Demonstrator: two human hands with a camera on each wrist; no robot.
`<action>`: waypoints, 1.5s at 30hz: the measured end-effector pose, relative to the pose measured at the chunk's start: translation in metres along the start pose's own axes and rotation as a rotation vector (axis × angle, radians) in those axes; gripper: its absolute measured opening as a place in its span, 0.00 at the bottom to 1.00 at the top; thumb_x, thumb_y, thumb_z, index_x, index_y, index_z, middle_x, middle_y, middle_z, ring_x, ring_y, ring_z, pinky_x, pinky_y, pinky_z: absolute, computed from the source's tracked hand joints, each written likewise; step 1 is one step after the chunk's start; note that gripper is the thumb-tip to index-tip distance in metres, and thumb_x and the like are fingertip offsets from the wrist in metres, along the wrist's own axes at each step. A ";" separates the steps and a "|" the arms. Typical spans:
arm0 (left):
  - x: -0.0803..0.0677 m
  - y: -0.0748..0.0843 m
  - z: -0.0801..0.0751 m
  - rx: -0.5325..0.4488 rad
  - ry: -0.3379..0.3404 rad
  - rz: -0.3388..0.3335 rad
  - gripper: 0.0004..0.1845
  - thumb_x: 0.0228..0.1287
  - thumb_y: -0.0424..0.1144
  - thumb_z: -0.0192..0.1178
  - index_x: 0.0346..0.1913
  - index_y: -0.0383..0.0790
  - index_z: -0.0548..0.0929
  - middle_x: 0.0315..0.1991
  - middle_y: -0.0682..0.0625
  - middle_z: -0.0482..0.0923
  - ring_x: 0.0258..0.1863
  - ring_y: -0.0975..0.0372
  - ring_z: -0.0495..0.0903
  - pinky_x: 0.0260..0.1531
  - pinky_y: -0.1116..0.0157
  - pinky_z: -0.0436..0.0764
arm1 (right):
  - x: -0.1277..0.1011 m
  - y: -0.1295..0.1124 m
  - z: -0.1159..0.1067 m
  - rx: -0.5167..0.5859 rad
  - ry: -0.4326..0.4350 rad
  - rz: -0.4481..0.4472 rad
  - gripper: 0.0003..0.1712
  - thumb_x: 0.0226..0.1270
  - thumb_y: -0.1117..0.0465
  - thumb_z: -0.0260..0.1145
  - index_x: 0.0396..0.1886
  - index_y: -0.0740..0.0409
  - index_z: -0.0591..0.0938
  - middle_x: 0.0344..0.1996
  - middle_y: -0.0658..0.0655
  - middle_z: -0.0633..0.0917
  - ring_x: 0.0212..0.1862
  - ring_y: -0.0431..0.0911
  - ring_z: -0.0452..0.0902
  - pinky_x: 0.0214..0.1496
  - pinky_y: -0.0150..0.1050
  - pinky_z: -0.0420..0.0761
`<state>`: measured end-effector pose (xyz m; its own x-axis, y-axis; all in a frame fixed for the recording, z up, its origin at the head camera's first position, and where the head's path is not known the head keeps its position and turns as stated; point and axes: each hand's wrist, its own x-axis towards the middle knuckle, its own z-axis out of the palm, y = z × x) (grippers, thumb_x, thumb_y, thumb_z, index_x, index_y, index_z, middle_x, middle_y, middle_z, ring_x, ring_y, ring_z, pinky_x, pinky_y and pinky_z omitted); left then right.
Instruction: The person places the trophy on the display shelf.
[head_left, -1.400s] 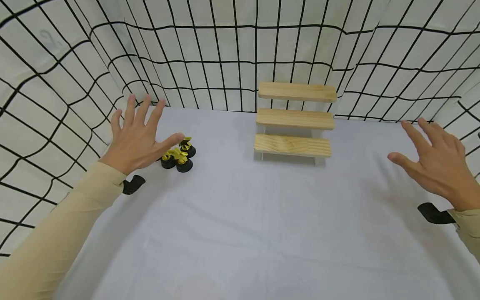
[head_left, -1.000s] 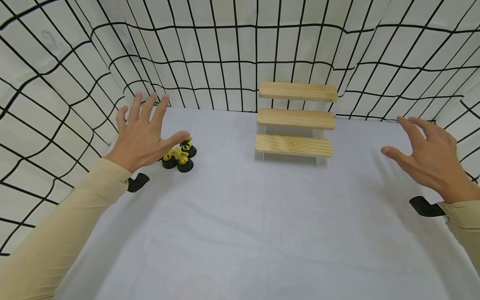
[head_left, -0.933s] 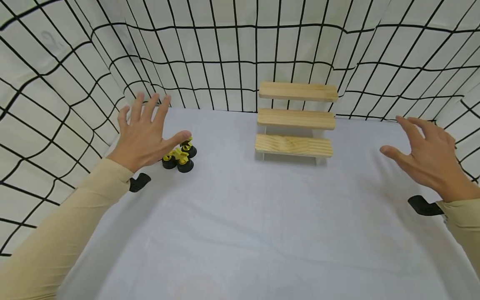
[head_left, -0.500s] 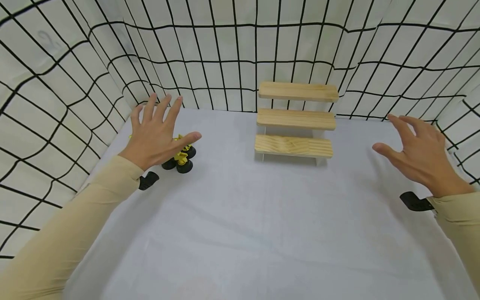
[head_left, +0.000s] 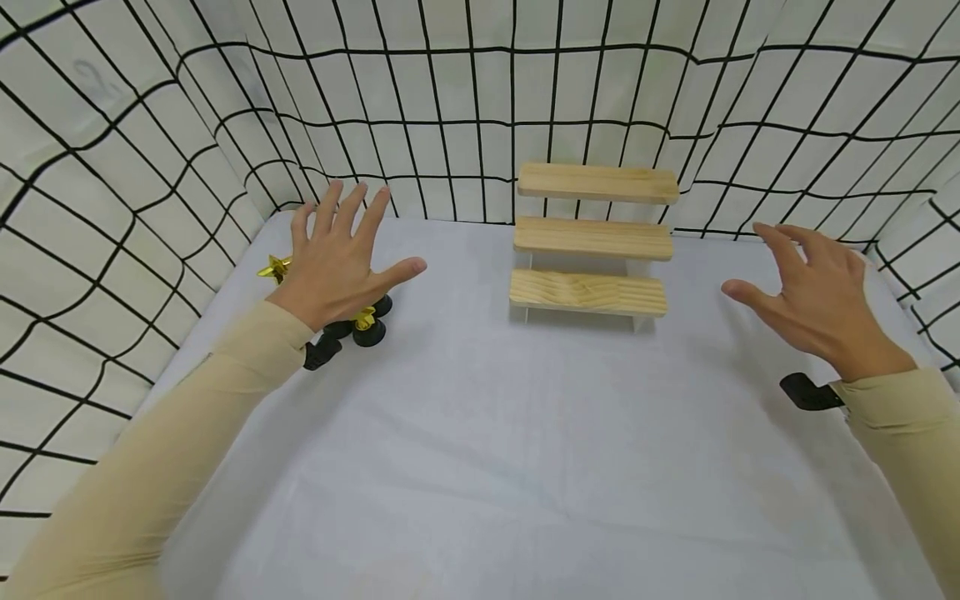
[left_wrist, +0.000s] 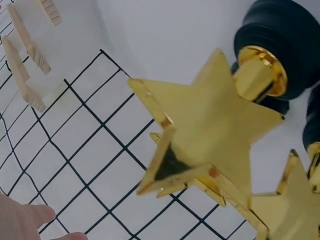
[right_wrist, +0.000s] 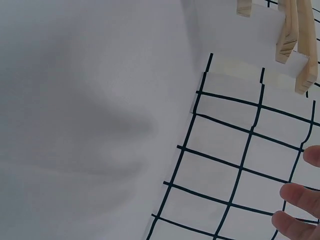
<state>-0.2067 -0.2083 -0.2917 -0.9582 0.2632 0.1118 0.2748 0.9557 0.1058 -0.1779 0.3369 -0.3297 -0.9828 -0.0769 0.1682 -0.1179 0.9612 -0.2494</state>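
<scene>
The left hand (head_left: 337,262) is hovering with fingers spread right over the gold star trophies (left_wrist: 210,130), holding nothing. The trophies are standing on black bases on the white table (head_left: 480,433) near the left wall. The right hand (head_left: 817,300) is hanging open well off to the right, beside the wooden steps (head_left: 588,292).

Both arms wear snug beige sleeves (head_left: 142,475) ending behind the fingers at the wrist, where black camera mounts (head_left: 806,392) protrude.
</scene>
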 end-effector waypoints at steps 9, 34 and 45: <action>0.013 0.012 0.004 -0.016 0.001 0.003 0.57 0.62 0.85 0.36 0.85 0.56 0.37 0.86 0.42 0.39 0.86 0.46 0.30 0.81 0.34 0.35 | 0.007 -0.010 0.001 -0.003 0.002 -0.023 0.56 0.69 0.23 0.55 0.82 0.55 0.57 0.74 0.78 0.61 0.76 0.78 0.50 0.77 0.77 0.45; 0.046 0.049 0.034 -0.039 -0.021 0.063 0.58 0.61 0.85 0.39 0.85 0.56 0.41 0.86 0.43 0.43 0.87 0.46 0.33 0.82 0.36 0.41 | 0.033 -0.039 0.012 -0.004 -0.050 -0.075 0.57 0.67 0.21 0.56 0.82 0.54 0.58 0.76 0.72 0.62 0.77 0.76 0.51 0.78 0.76 0.47; 0.056 0.066 0.042 -0.041 -0.034 0.093 0.57 0.63 0.84 0.40 0.85 0.54 0.41 0.85 0.43 0.46 0.86 0.46 0.35 0.82 0.37 0.42 | 0.044 -0.050 0.021 -0.019 -0.061 -0.095 0.59 0.66 0.19 0.54 0.82 0.53 0.58 0.77 0.71 0.61 0.78 0.75 0.52 0.78 0.75 0.48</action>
<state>-0.2451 -0.1251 -0.3196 -0.9303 0.3557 0.0899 0.3653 0.9207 0.1371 -0.2184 0.2795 -0.3294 -0.9741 -0.1836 0.1318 -0.2090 0.9536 -0.2166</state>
